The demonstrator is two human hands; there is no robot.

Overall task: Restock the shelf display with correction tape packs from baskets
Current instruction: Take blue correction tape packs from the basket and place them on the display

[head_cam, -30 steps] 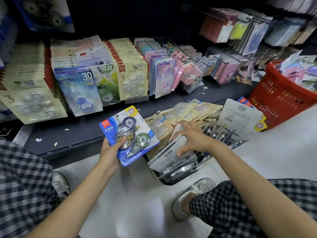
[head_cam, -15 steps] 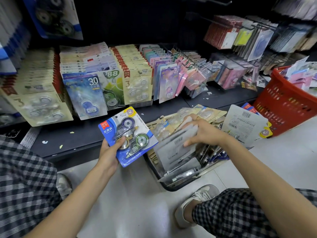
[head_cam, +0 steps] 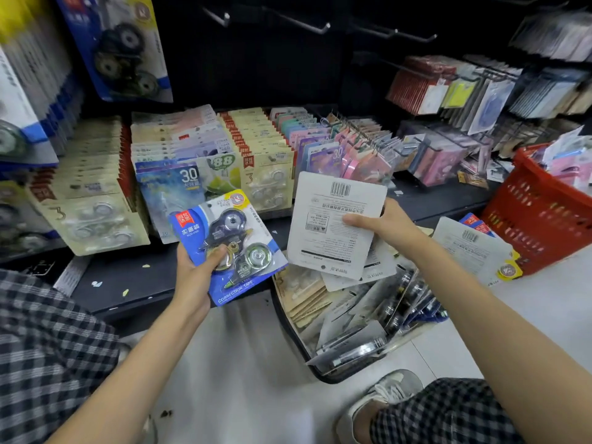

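Blue correction tape pack (head_cam: 228,248) sits face-up in the left hand (head_cam: 195,277), thumb curled across its blister. The right hand (head_cam: 382,224) pinches a white-backed pack (head_cam: 333,224) above the dark basket (head_cam: 290,318). I'd flip that one face-up, stack it squarely on the blue, then hang both together.

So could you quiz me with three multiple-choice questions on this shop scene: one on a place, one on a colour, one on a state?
1. Where is the red basket? A on the floor at the right; B on a hook; C on the person's lap.
2. What colour is the pack in the left hand? A pink; B blue; C beige.
3. How does the white pack in the right hand face? A front showing; B barcode back showing; C folded.

Answers: 1 A, it stands beside the shelf. 2 B, a blue card. 3 B, its barcode is visible.
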